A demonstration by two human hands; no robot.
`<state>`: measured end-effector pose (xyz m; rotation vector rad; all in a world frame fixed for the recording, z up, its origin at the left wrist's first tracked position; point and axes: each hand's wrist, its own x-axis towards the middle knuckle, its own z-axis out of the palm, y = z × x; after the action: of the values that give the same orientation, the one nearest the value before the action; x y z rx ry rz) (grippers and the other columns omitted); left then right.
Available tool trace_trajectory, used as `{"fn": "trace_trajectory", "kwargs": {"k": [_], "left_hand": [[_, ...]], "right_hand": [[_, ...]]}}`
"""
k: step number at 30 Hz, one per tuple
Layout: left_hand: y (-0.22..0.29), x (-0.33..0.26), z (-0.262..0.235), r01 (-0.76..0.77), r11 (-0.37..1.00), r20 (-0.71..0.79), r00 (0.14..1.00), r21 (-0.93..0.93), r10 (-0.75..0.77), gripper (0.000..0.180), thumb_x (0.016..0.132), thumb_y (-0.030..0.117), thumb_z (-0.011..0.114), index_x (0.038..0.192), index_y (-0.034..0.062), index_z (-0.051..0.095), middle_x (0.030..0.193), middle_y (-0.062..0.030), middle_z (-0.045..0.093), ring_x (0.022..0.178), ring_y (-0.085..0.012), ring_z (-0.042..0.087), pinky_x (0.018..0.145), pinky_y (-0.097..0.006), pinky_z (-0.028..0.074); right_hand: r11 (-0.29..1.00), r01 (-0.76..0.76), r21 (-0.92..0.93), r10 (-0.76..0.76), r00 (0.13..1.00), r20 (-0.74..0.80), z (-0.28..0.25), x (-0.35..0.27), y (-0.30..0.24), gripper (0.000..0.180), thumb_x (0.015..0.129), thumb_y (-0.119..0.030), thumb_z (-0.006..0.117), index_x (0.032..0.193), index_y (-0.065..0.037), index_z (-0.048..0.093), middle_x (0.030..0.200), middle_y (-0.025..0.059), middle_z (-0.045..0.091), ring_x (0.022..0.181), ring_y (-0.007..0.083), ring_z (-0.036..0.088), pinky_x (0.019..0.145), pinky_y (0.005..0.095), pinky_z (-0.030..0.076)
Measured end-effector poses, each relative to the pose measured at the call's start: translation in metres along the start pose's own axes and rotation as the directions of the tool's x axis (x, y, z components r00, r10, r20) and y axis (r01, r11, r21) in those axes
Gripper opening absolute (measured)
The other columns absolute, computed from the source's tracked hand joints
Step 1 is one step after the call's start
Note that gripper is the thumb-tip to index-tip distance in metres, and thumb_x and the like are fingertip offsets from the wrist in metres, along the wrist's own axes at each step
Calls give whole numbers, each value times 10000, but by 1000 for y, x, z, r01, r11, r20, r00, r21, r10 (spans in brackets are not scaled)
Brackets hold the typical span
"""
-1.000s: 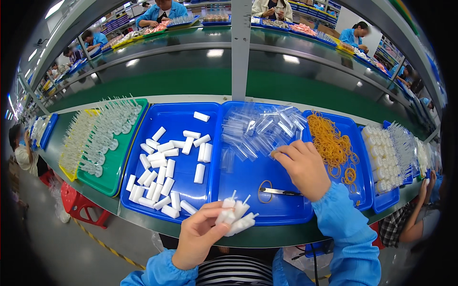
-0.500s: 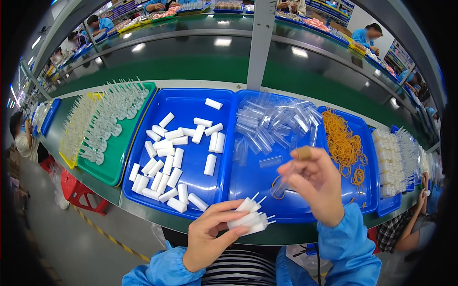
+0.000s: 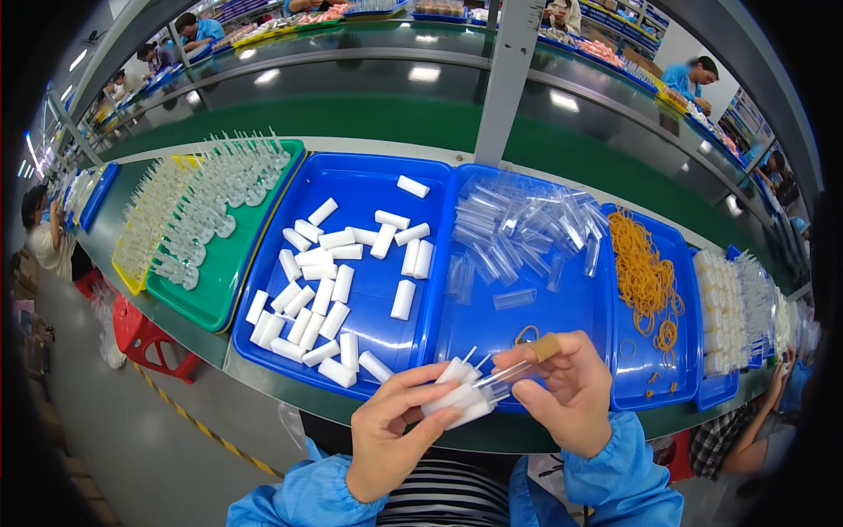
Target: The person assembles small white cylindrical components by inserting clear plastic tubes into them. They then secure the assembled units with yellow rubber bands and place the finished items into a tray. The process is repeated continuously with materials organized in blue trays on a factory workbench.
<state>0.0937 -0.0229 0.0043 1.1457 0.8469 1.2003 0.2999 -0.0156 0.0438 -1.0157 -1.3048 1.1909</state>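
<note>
My left hand [image 3: 391, 435] is closed round a small bunch of white cylinders [image 3: 452, 402] with thin white stems poking out. My right hand [image 3: 571, 391] pinches a clear plastic tube [image 3: 511, 376] between thumb and fingers. The tube's near end meets the stem side of the bunch; whether it is over a stem I cannot tell. A tan band [image 3: 545, 347] wraps one right finger. Beyond the hands, loose white cylinders [image 3: 335, 312] lie in one blue tray [image 3: 436, 272], and clear tubes [image 3: 518, 224] are heaped in the blue tray [image 3: 562, 294] beside it.
Tan rubber bands [image 3: 644, 272] fill a blue tray on the right, with stacked white parts [image 3: 722, 307] past it. Green [image 3: 211, 299] and yellow trays of stemmed clear pieces stand left. A grey post [image 3: 507, 97] rises behind the trays; a red stool [image 3: 149, 338] is lower left.
My right hand has come left and down, bringing the clear tube to the white cylinders. My left hand keeps its hold. The whole view has shifted slightly.
</note>
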Motion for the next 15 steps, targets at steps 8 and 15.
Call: {"fn": "trace_trajectory", "kwargs": {"k": [8, 15], "left_hand": [[3, 1, 4, -42, 998, -17, 999, 40, 42, 220, 900, 0, 696, 1120, 1, 703, 1298, -171, 577, 1095, -215, 643, 872, -305, 567], [1, 5, 3, -118, 964, 24, 993, 236, 116, 174, 885, 19, 712, 1058, 15, 716, 1261, -169, 598, 1075, -205, 651, 866, -307, 553]], "right_hand": [[967, 242, -75, -242, 970, 18, 4, -12, 17, 286, 873, 54, 682, 1093, 6, 506, 1113, 238, 672, 1041, 263, 673, 891, 368, 545], [928, 268, -257, -266, 963, 44, 6, -16, 3, 88, 776, 22, 724, 796, -57, 692, 1070, 91, 738, 977, 240, 692, 822, 325, 557]]}}
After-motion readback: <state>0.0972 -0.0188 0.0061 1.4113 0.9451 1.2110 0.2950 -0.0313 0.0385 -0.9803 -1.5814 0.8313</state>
